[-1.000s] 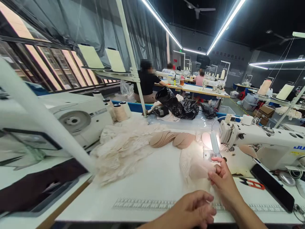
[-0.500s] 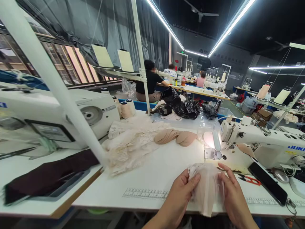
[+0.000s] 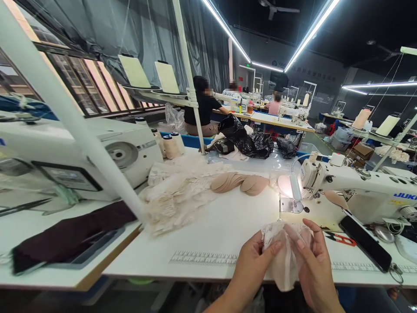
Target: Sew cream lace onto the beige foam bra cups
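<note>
Here, both of your hands are closed on the same pale lace-covered bra cup [image 3: 284, 256], held just above the near edge of the white sewing table [image 3: 215, 226]. Your left hand [image 3: 252, 265] pinches the cup's left side between thumb and fingers, and your right hand [image 3: 311, 267] wraps its right side, with the fingers [image 3: 295, 239] laid across the front of the fabric. The lower part of the cup hangs past the table edge, between your wrists.

Just beyond the cup, a printed ruler strip [image 3: 202, 258] runs along the table's near edge. Farther back from the cup and to its right stands the white sewing machine [image 3: 358, 191], its small lamp [image 3: 295, 187] lighting the needle plate. A black phone [image 3: 365, 243] lies on the table right of the cup, close to the machine's base. Behind the cup, toward the middle of the table, sit stacked tan foam cups [image 3: 241, 182], and left of those a heap of cream lace pieces [image 3: 176, 195]. Well to the left of the cup, a dark cloth [image 3: 71, 234] rests on a neighbouring table. Far behind, other people sit at machines
</note>
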Demonstrator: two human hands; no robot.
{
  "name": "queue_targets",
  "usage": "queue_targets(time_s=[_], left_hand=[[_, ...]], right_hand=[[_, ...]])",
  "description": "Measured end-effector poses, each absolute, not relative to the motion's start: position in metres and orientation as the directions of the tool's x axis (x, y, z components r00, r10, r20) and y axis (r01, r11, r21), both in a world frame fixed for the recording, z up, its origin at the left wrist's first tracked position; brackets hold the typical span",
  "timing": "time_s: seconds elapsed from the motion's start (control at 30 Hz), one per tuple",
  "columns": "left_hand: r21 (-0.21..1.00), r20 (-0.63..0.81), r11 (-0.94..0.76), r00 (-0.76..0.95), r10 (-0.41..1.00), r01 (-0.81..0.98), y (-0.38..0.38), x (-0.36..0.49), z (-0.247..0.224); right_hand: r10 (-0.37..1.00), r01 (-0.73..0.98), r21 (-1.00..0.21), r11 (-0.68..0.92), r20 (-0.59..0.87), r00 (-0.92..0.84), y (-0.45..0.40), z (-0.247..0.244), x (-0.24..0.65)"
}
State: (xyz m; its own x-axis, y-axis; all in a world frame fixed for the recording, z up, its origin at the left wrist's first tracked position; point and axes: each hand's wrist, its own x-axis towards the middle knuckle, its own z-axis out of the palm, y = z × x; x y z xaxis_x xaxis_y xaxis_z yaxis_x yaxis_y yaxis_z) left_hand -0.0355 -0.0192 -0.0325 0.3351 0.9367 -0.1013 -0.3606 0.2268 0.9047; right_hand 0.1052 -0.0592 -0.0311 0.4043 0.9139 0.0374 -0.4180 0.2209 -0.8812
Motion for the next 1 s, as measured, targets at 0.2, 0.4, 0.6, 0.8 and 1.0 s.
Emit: queue_targets(time_s=[0.2, 0.4, 0.6, 0.8, 1.0], left_hand=[[0.74, -0.119, 0.466, 0.588, 0.8, -0.485, -0.023, -0.037, -0.023], [0.64, -0.121, 0.45, 0.496, 0.86, -0.624, -0.014, -0.038, -0.017], [0.64, -0.139, 0.434, 0.46, 0.877, -0.634, -0.01, -0.032, -0.013], [0.577, -0.214, 0.514, 0.49, 0.845, -0.635, -0.002, -0.023, -0.014], [0.56, -0.271, 0.55, 0.49, 0.828, -0.62, 0.002, -0.017, -0.015]], right_hand=[[0.955, -0.477, -0.876, 0.073, -0.076, 0.286, -0.055, -0.035, 0.118], [0.962, -0.51, -0.86, 0.013, -0.128, 0.241, -0.064, -0.039, 0.114], [0.95, -0.388, -0.919, 0.071, -0.056, 0.308, -0.058, -0.044, 0.116], [0.943, -0.329, -0.935, 0.135, 0.02, 0.331, -0.055, -0.051, 0.117], [0.939, -0.345, -0.928, 0.143, 0.017, 0.344, -0.055, -0.055, 0.118]])
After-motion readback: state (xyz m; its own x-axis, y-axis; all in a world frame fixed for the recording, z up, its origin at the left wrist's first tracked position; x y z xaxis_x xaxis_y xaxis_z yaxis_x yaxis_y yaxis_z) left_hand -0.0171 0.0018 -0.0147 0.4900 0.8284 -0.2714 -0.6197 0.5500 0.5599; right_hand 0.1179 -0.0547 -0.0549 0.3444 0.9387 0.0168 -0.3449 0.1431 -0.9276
